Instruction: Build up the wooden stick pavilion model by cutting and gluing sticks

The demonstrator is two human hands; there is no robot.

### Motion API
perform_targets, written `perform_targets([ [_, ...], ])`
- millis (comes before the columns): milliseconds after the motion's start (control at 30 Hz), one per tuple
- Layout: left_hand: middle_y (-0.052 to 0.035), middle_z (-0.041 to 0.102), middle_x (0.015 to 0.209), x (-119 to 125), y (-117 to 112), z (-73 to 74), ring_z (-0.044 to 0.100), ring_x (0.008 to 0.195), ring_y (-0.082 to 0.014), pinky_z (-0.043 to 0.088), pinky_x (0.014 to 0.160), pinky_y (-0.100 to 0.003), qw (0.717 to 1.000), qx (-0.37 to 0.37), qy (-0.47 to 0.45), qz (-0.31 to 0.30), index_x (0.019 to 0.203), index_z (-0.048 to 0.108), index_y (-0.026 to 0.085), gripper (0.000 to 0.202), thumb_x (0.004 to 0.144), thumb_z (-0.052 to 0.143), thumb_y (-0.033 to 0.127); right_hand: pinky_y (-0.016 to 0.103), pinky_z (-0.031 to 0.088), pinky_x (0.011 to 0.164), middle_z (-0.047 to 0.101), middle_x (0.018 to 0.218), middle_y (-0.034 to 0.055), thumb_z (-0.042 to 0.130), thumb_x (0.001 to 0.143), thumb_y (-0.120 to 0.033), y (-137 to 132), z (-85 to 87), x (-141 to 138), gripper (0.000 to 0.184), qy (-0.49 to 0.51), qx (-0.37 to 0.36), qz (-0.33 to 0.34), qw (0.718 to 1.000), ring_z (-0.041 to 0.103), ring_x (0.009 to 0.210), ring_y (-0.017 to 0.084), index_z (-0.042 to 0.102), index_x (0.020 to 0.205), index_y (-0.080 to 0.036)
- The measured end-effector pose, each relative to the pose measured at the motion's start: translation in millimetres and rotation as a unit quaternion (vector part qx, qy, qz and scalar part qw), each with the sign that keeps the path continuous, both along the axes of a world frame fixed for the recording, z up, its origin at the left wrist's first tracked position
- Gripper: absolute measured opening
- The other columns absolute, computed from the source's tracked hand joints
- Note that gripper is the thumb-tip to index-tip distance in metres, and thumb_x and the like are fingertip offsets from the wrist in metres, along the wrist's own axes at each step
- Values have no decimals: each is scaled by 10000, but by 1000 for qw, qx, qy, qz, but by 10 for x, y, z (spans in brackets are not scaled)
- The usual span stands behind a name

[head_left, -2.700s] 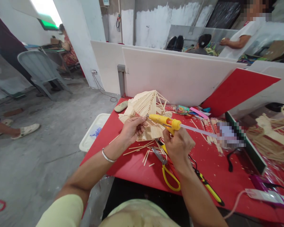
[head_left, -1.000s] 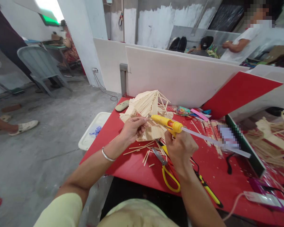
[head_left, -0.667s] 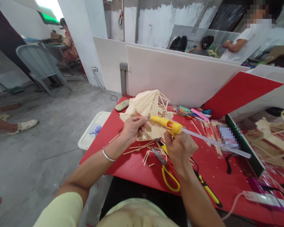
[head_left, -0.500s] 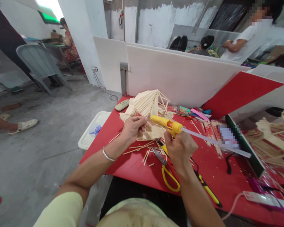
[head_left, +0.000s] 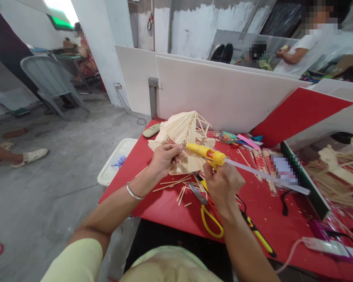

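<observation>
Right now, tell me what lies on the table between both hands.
In the head view, loose wooden sticks and the blades of the yellow-handled scissors lie on the red table between the left hand and right hand.

- The white partition walls off the far edge of the red table, right behind the stick model.
- Scissors, a cutter and loose sticks litter the surface beneath the right hand.
- The glue gun trails a long glue stick rightward, barring the middle.
- The near left corner is bare, and the table's left side is open to the floor.
</observation>
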State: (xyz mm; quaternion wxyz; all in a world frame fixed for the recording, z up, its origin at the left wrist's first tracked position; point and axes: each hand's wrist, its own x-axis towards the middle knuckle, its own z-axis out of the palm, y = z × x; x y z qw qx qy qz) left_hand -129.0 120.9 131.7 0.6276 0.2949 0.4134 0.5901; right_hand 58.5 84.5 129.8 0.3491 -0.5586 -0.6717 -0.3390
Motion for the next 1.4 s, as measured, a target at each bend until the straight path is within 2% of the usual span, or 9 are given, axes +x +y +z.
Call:
perform_targets([
  [333,-8,664,575,4,7,-8,503,383,-35,319,339,-130,1000,1,3,6,730,689,118,296,601,869,315,274,264,557,555,646,13,535,901,-324,-7,13,-13,182,-9,8,-6,1000,477,590,137,602,836,-168],
  [533,-11,667,587,3,12,-20,504,390,-32,296,334,-125,1000,-2,5,3,744,689,122,302,611,870,323,282,260,565,554,672,22,529,897,-333,0,-16,7,202,2,-23,-1,1000,472,607,140,623,898,-153],
  [833,-10,666,581,8,-17,20,503,388,-37,308,334,-134,1000,0,5,4,740,685,114,306,593,869,309,283,243,560,542,660,8,541,904,-339,6,-10,-18,201,-1,-8,-2,1000,450,590,132,612,853,-159],
  [1200,-6,659,583,10,-3,7,502,392,-33,313,344,-132,1000,0,10,10,738,679,120,279,627,855,305,278,251,564,542,683,19,538,891,-337,-4,-30,16,206,27,-40,23,999,467,614,137,632,891,-154],
  [1400,-4,657,589,5,-35,25,519,403,-35,319,351,-129,1000,-2,-5,-1,755,683,116,298,615,863,309,290,229,555,551,667,15,540,902,-352,-13,-25,-5,217,20,-23,19,999,439,579,130,606,831,-158],
])
